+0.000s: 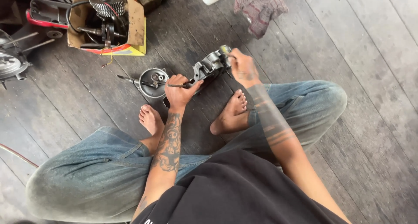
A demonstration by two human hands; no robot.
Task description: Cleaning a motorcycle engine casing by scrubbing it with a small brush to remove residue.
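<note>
Metal through and through, the engine casing [210, 67] lies on the plank floor [339, 37] just above the middle of the frame, between the person's bare feet and a round metal cover [152, 82]. It looks like a heavy, rigid casting with an oily, probably slippery skin; I would judge that it will not flex or dent, and that its thick outer edges and bosses give the surest hold.

The left hand [179, 91] sits at the casing's lower left end, fingers [190, 85] curled closed around a thin dark tool, the thumb pressing against the casing's edge. The right hand [242, 66] is at the upper right end, fingers closed on a small pale object at the casing's tip; what that object is cannot be told.

A cardboard box [130, 24] of engine parts stands in the upper left, a rag [260, 6] at upper centre.
</note>
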